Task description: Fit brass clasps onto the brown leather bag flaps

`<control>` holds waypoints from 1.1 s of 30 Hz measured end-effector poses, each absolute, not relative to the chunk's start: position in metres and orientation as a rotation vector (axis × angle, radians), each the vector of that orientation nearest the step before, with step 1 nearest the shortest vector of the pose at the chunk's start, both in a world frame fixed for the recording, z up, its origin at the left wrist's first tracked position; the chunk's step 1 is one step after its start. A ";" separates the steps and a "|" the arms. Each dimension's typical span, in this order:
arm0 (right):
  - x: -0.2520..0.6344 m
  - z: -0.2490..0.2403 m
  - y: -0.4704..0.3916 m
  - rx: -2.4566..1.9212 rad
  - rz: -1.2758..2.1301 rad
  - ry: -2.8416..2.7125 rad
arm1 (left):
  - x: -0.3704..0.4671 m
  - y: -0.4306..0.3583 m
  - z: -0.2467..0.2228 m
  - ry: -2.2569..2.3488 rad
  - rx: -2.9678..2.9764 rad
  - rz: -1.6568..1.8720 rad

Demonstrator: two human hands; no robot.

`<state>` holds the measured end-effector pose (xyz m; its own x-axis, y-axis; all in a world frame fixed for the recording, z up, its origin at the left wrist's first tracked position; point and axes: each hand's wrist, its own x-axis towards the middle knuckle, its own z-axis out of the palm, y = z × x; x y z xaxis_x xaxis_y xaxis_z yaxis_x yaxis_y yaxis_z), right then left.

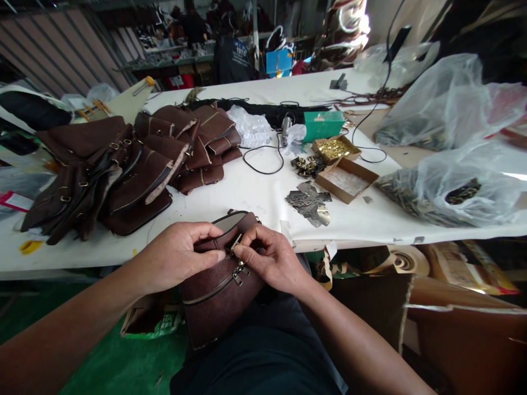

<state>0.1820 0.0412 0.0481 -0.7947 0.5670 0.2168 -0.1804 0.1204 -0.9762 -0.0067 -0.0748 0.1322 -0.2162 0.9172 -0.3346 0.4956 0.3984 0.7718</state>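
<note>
A dark brown leather bag (230, 299) rests on my lap against the table edge, with a curved metal zipper (208, 291) and two hanging zipper pulls (239, 275) across its front. My left hand (181, 255) is closed on the bag's upper edge, thumb on the outside and fingers over the rim. Between the thumb and forefinger of my right hand (267, 255) is a small brass-coloured metal fitting (236, 241), held at the leather just above the zipper. Its far part is hidden behind my fingers.
Several brown leather bag pieces (140, 159) are heaped on the white table (255, 195) at left. Flat metal plates (308, 203), a box of gold fittings (335, 148), a shallow carton (346, 180) and a green box (324, 126) stand at right. Plastic bags (457, 192) of metal parts lie beyond them.
</note>
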 end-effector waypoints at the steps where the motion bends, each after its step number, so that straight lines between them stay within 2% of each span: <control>1: 0.182 0.047 0.042 -0.367 1.747 -1.848 | -0.008 -0.075 0.133 1.839 1.204 0.666; 8: 0.181 0.044 0.044 -0.329 1.851 -1.792 | -0.012 -0.074 0.141 1.765 1.111 0.634; 25: 0.183 0.040 0.034 -0.458 1.857 -1.673 | -0.002 -0.075 0.140 1.849 1.164 0.620; 33: 0.182 0.046 0.026 -0.503 1.661 -1.746 | 0.003 -0.078 0.136 1.938 1.293 0.586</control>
